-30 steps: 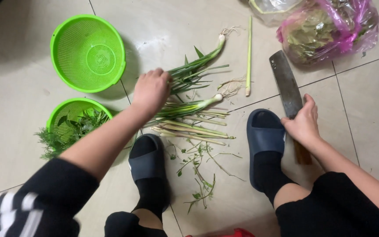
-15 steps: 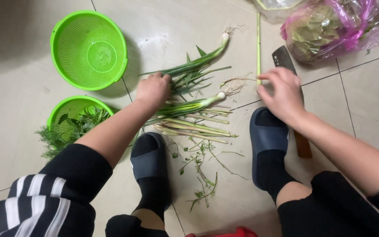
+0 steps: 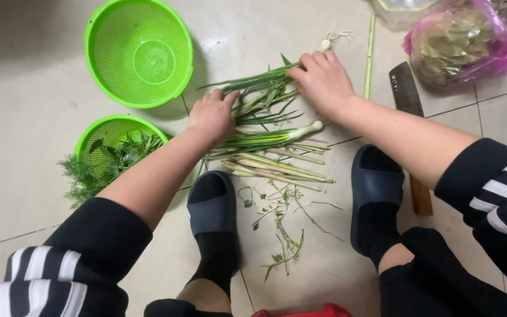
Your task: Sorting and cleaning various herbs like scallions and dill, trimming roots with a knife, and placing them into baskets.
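Spring onions: a loose bunch lay on the pale tiled floor at the centre of the frame, green leaves pointing left, white bulbs with thin roots pointing right and upward.
Look of the onions: long flat green blades, some bent; one white bulb near the frame's upper middle, another at mid-right of the pile.
Right hand: the right hand was closed over the stalks near the upper bulb, fingers curled down on them.
Left hand: the left hand pressed on the leafy ends, fingers bent over the greens; whether it pinched a stalk could not be told.
Trimmed stalks: pale peeled stalks lay just below the bunch, touching it.
Scraps: thin green trimmings were scattered between the two dark slippers, lower centre.
Single stalk: one long green stalk lay apart, right of the right hand.
Cleaver: a cleaver lay right of that stalk, its wooden handle running down beside the right slipper.
Baskets: an empty green basket sat upper left; a second green basket holding leafy herbs sat below it, left of the left forearm.
Bag: a pink plastic bag of greens filled the upper right corner.
Open room: bare tiles spread along the left edge and at bottom centre.
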